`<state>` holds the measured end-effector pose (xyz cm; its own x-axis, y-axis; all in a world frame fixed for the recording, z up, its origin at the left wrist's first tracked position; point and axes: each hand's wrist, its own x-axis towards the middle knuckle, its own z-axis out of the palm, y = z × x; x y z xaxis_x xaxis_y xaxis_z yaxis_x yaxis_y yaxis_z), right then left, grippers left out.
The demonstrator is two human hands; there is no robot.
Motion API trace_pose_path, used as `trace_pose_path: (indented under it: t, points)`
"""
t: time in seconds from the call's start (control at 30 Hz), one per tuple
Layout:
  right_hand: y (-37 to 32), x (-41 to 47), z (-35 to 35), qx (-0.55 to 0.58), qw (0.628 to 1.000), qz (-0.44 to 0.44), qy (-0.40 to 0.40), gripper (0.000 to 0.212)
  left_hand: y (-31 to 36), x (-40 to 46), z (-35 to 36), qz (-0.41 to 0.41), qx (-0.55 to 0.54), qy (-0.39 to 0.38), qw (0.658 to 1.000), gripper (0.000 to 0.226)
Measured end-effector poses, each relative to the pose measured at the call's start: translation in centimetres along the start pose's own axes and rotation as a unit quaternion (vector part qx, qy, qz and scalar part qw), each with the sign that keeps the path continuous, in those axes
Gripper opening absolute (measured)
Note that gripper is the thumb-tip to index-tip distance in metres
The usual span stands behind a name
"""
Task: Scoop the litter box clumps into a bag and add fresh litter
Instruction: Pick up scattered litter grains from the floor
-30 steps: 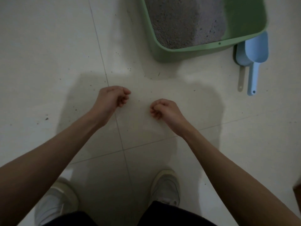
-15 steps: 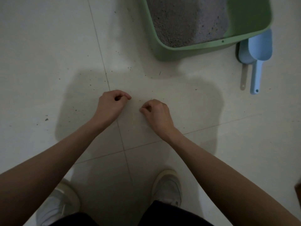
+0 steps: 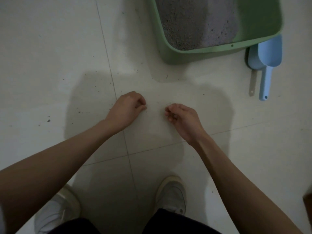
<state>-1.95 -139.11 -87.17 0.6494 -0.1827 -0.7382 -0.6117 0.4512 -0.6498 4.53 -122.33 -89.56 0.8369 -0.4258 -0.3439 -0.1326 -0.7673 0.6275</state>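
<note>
left hand [image 3: 127, 110] fingers curled, nothing visible in it | right hand [image 3: 183, 118] likewise curled and empty (both low over the tiled floor [image 3: 50, 48]) | green litter box [image 3: 189, 55] beyond them, grey litter [image 3: 194, 22] inside | blue scoop [image 3: 267, 65] just right of the box

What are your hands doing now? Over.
Both hands, left and right, curled, holding nothing. Blue scoop untouched beside the green litter box. Nothing blocking it.
</note>
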Motion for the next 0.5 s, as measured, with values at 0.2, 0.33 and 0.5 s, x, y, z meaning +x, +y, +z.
trace_pose_path:
  t: [0.2,0.33,0.5]
  points:
    - [-0.6,0.8,0.1,-0.120,0.991,-0.012,0.053,0.027,0.5,0.9,0.2,0.017,0.021,0.001,1.000,0.012]
    - [-0.3,1.6,0.3,-0.348,0.926,-0.078,0.123,0.017,0.6,1.2,0.3,0.016,0.026,-0.027,0.999,0.013]
    - [-0.6,1.7,0.4,-0.423,0.885,-0.096,0.169,0.027,0.5,0.9,-1.5,-0.170,-0.341,0.004,0.925,0.009]
